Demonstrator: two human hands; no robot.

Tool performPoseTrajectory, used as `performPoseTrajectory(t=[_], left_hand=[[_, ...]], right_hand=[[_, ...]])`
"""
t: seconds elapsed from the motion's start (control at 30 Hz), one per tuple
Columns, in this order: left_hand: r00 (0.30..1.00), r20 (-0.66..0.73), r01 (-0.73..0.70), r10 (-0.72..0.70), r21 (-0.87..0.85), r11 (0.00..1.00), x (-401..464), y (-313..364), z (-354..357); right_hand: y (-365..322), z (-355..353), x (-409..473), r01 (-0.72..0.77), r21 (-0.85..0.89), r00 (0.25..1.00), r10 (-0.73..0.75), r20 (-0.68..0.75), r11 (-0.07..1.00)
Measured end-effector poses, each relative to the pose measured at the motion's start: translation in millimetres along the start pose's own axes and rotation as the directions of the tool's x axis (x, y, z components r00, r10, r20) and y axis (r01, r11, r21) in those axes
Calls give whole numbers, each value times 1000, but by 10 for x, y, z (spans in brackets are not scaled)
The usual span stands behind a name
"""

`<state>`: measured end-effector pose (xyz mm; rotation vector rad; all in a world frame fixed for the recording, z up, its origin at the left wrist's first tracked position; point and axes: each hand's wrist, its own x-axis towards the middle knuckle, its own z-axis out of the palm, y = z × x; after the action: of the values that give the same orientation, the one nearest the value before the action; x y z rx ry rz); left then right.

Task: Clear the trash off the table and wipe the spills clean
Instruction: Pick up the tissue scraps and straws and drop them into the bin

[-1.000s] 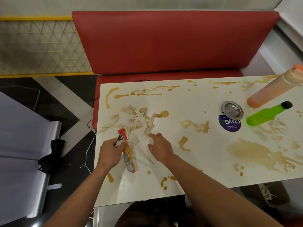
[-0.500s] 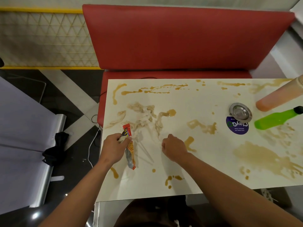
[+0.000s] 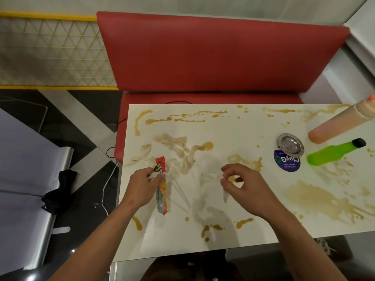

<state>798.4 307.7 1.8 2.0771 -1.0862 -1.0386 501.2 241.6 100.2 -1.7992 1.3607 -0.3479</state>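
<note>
Left hand (image 3: 143, 184) grips the snack wrapper (image 3: 161, 187) and a wad of tissue; right hand (image 3: 242, 184) pinches a thin, blurry scrap. The soaked tissue strands (image 3: 178, 148) lie just beyond, running left to right, nearer the left hand

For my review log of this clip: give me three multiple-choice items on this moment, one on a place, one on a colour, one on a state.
1. Where is the snack wrapper?
A. by the left hand
B. beside the green bottle
C. on the bench

2. What colour is the cap of the green bottle?
A. white
B. black
C. red

3. What is the right hand doing?
A. lying flat
B. gripping a bottle
C. pinching tissue

Answers: 1 A, the left hand holds it with a tissue wad; 2 B, the cap is black; 3 C, thumb and finger pinch a tissue scrap.
</note>
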Motion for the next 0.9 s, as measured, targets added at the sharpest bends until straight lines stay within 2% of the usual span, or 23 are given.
performPoseTrajectory(t=[0.13,0.3,0.43,0.53,0.6,0.67,0.73,0.9], left_hand=[[1000,16,-20,20,20,1000,40,62,47],[999,54,-5,2,52,999,54,27,73],[998,59,-1,-2,51,999,15,20,86],[998,61,-8,5,53,999,-24,26,95],[997,77,-7,3,50,999,-38,3,108],[995,97,-10,6,45,999,-49,-15,123],[994,105,-19,14,40,999,-61,-6,156],[989,131,-73,66,50,996,-83,152,211]], right_hand=[[49,83,132,30,-30,999,-31,-29,999],[446,609,461,-7,-212,998,20,62,977],[768,838,551,-27,-300,999,38,30,954],[921,935,433,52,-376,998,-33,56,925],[1033,1024,319,145,-468,986,-85,146,872],[1135,1103,220,193,-545,970,-77,228,816],[1211,1154,153,187,-556,969,-58,241,810],[1169,1081,91,72,-475,988,3,154,877]])
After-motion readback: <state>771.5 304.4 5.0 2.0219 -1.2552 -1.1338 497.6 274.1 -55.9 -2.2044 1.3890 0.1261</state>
